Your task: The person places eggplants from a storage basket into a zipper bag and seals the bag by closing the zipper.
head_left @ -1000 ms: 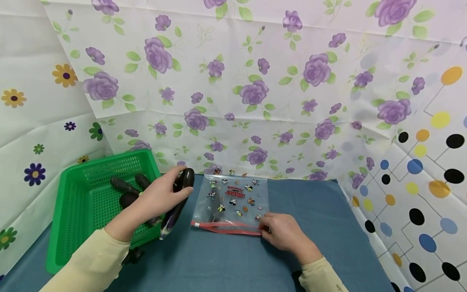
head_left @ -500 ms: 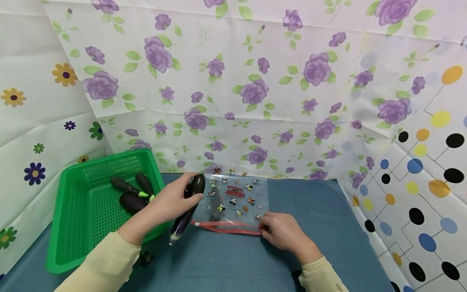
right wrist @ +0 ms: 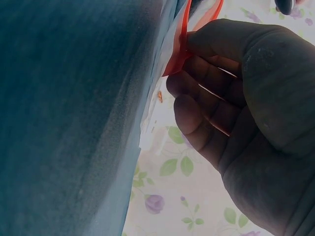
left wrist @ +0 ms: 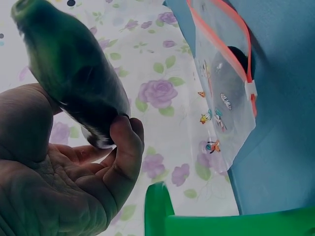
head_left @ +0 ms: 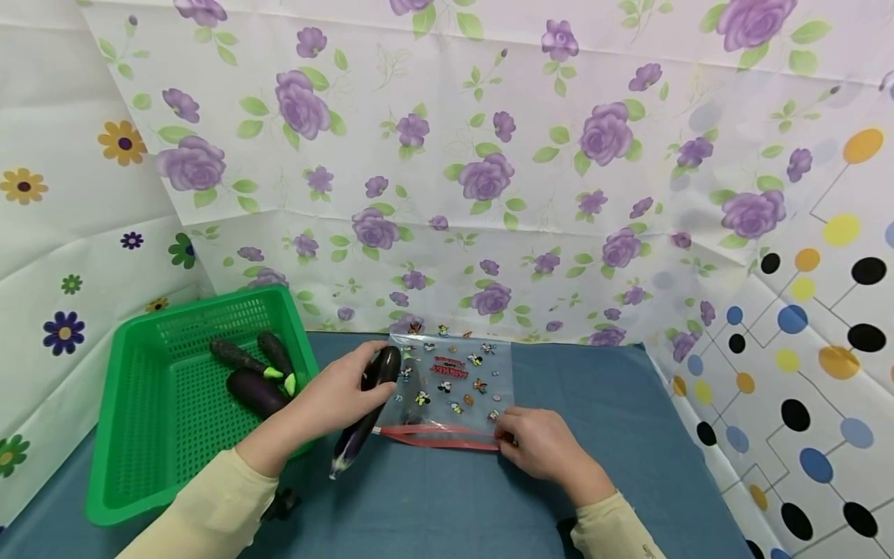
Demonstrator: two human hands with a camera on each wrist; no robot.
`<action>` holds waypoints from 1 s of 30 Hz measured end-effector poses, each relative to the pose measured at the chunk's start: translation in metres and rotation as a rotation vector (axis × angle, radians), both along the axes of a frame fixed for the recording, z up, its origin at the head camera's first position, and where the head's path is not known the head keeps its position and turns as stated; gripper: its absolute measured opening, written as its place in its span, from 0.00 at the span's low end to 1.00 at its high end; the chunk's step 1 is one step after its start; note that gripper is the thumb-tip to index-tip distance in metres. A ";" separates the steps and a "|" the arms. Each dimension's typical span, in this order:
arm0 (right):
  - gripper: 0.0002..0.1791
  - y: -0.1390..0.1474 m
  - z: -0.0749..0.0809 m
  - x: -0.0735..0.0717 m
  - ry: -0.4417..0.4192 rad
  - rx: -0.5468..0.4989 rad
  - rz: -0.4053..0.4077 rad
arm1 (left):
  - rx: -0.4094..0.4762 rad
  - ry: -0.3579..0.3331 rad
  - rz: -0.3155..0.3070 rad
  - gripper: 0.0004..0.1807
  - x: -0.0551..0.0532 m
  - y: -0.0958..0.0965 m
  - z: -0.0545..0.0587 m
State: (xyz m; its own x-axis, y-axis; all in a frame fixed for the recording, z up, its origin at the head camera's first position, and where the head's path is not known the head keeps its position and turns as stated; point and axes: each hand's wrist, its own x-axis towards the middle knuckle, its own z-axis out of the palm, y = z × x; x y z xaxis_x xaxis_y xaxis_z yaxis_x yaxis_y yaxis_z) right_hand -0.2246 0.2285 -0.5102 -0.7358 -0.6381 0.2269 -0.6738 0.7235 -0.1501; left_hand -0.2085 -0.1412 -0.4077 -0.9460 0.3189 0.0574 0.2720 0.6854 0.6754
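Observation:
My left hand (head_left: 342,392) grips a long dark purple eggplant (head_left: 359,435), its pale end pointing down towards me. It hangs over the left edge of a clear zip bag (head_left: 454,388) printed with small cartoon figures. The bag lies flat on the blue cloth, its red zip edge (head_left: 440,440) facing me and parted. Inside, on its left side, a dark shape (left wrist: 240,59) shows; its kind is unclear. My right hand (head_left: 541,442) pinches the right corner of the red edge, as the right wrist view also shows. In the left wrist view, fingers and thumb hold the eggplant (left wrist: 74,69).
A green plastic basket (head_left: 181,419) stands at the left with several eggplants (head_left: 257,392) in it, two with bright green stem ends. Blue cloth (head_left: 594,388) covers the table. Flowered sheets (head_left: 447,194) hang behind, and a dotted sheet (head_left: 803,388) on the right.
My left hand has carried the eggplant rightwards and slightly nearer me, away from the basket, to the bag's left edge. The right hand keeps its hold on the bag's corner.

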 end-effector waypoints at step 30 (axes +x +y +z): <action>0.08 0.000 -0.002 0.000 0.007 -0.014 0.004 | -0.059 -0.027 -0.020 0.39 0.008 0.025 -0.039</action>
State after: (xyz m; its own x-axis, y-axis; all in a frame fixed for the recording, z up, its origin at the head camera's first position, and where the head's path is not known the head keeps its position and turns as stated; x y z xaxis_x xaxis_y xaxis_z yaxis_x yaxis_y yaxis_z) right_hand -0.2247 0.2282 -0.5119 -0.7318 -0.6374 0.2413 -0.6775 0.7190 -0.1553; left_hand -0.2009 -0.1163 -0.4465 -0.9403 0.3401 0.0126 0.2686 0.7189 0.6411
